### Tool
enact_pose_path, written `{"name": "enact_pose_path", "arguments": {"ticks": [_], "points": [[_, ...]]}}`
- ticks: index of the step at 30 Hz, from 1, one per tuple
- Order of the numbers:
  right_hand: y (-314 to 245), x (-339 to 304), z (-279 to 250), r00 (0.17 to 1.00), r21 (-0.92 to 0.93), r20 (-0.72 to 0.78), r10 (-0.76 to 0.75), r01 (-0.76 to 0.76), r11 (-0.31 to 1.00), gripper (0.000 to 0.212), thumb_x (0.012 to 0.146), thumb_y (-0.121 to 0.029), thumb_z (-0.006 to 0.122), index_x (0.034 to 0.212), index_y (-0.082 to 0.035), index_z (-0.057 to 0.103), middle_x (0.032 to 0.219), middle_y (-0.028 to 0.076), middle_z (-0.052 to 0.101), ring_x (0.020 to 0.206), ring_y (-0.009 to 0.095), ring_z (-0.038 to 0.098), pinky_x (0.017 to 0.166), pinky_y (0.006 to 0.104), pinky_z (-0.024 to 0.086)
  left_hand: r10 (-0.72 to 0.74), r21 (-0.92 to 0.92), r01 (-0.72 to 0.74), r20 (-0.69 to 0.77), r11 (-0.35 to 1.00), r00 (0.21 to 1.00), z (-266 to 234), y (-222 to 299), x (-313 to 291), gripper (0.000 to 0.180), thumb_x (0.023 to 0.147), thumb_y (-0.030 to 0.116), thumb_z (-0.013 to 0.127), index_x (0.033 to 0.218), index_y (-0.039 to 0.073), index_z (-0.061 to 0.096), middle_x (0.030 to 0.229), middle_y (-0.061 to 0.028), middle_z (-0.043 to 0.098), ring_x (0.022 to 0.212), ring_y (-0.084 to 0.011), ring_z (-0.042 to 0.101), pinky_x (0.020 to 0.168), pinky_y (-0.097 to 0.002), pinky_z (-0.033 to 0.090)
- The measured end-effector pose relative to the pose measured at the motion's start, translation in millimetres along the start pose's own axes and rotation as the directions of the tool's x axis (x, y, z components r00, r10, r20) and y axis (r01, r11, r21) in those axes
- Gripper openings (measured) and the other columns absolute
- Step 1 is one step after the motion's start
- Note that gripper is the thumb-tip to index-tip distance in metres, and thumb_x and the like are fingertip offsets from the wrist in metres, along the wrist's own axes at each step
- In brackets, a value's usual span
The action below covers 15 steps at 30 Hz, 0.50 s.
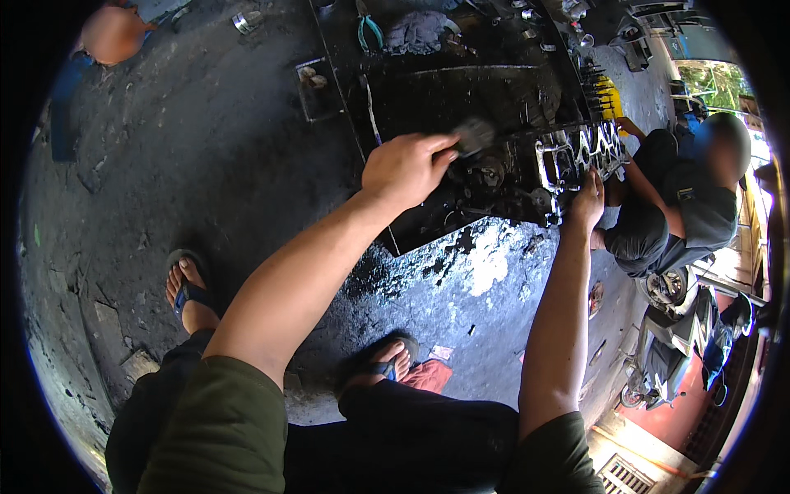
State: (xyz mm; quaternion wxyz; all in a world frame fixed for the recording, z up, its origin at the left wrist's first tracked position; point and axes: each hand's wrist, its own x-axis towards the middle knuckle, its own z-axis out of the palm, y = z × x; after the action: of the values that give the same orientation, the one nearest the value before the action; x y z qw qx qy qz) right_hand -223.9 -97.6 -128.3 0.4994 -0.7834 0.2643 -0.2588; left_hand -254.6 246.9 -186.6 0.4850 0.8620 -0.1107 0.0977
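Note:
My left hand [407, 170] pinches a small dark flat piece [475, 137] between thumb and fingers. Motion blurs this piece, so I cannot make out its kind. It is held above the left end of a silver-and-black engine part [583, 152] that looks like a cylinder head. My right hand [587, 200] grips the near edge of that engine part, its fingers partly hidden. Beneath lies a black, oily metal tray [436, 99]. Close to the far right end of the engine part is another person's hand [630, 128].
A person [687, 193] squats at the right. Teal-handled pliers [369, 31] and a grey rag [418, 33] lie on the tray's far part. A yellow object [608, 97] stands beyond the engine part. Wet, oily floor [461, 263] spreads before my feet; a motorcycle [666, 337] stands right.

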Motion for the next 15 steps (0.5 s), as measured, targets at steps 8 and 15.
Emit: {"name": "enact_pose_path", "arguments": {"ticks": [8, 15], "points": [[13.0, 10.8, -3.6, 0.973, -0.253, 0.035, -0.229, 0.230, 0.940, 0.037, 0.106, -0.023, 0.054, 0.130, 0.001, 0.069, 0.127, 0.016, 0.072, 0.113, 0.022, 0.068, 0.101, 0.0340, 0.052, -0.030, 0.012, 0.029, 0.059, 1.000, 0.998, -6.5, 15.8, 2.4, 0.024, 0.097, 0.034, 0.073, 0.118, 0.022, 0.079, 0.097, -0.0074, 0.077, 0.082, -0.0285, 0.074, 0.068, -0.0406, 0.059], [14.2, 11.6, -7.2, 0.987, -0.179, 0.050, -0.152, 0.158, 0.971, 0.037, 0.105, -0.023, 0.053, 0.129, 0.001, 0.070, 0.128, 0.015, 0.072, 0.114, 0.023, 0.068, 0.102, 0.0346, 0.051, -0.136, 0.158, 0.119, 0.099, 0.980, 0.986, -2.4, -5.5, 0.2, 0.023, 0.099, 0.033, 0.067, 0.118, 0.025, 0.078, 0.088, -0.0054, 0.076, 0.079, -0.0292, 0.075, 0.067, -0.0439, 0.060]]}}
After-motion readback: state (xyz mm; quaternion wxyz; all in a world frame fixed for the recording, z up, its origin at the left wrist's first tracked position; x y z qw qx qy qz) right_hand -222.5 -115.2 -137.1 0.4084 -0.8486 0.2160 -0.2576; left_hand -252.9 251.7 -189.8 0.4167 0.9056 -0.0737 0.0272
